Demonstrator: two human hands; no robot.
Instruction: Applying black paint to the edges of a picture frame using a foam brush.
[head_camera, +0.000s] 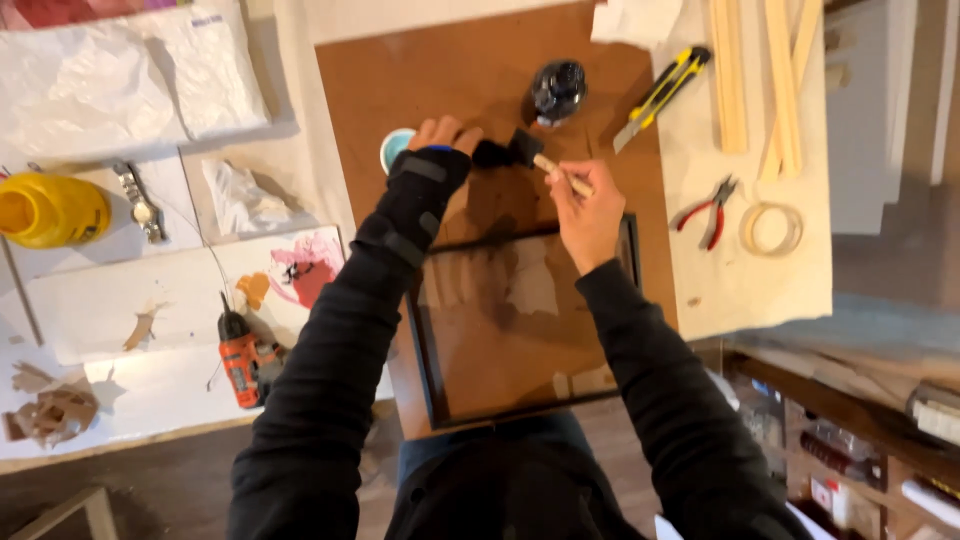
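Observation:
A black picture frame (432, 385) lies on a brown board (470, 70) in front of me. My right hand (587, 212) grips the wooden handle of a black foam brush (522, 148), whose head points left above the frame's far edge. My left hand (440, 140), in a black wrist brace, reaches to the brush head and touches it with its fingers; I cannot tell whether it pinches it. Behind that hand a small teal cup (393, 147) stands on the board. A dark, shiny paint container (557, 90) sits further back.
A yellow utility knife (660, 95), red pliers (707, 210), a roll of tape (771, 228) and wooden strips (760, 75) lie on the right. On the left are an orange drill (240, 362), a yellow jug (50, 210), crumpled plastic (120, 75) and paint-stained sheets (295, 270).

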